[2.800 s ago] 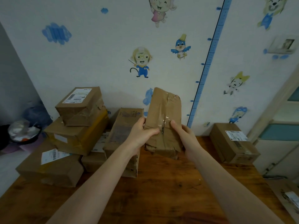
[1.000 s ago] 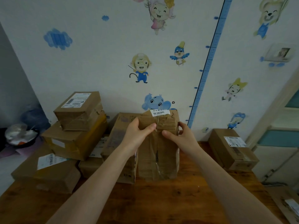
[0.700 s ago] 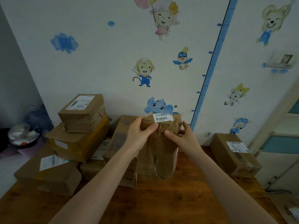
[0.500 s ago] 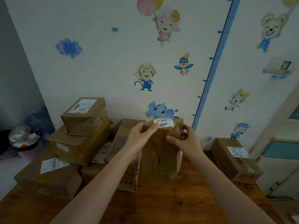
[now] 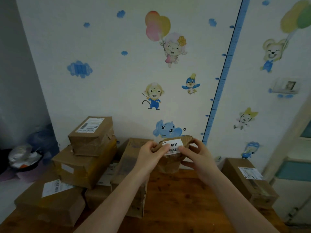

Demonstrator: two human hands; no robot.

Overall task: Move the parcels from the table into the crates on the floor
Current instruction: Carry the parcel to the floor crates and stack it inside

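Note:
A brown cardboard parcel [image 5: 170,163] with a white barcode label reading 0121 is held above the wooden table [image 5: 176,207], its labelled end turned toward me. My left hand [image 5: 149,157] grips its left side with the thumb on the label. My right hand [image 5: 199,156] grips its right side, thumb also at the label. Several more cardboard parcels stay on the table: a stack at the left [image 5: 87,152], a tall one [image 5: 131,174] just beside my left forearm, and a single one at the right [image 5: 249,180]. No crate is in view.
A white wall with cartoon stickers and a blue height chart [image 5: 223,78] stands right behind the table. A dark bowl with white bags [image 5: 23,158] sits off the table's left. A door frame [image 5: 289,132] rises at the right.
The parcel has been tipped so its labelled end faces me, and both hands have shifted up onto that end. My view has tilted upward, showing more wall.

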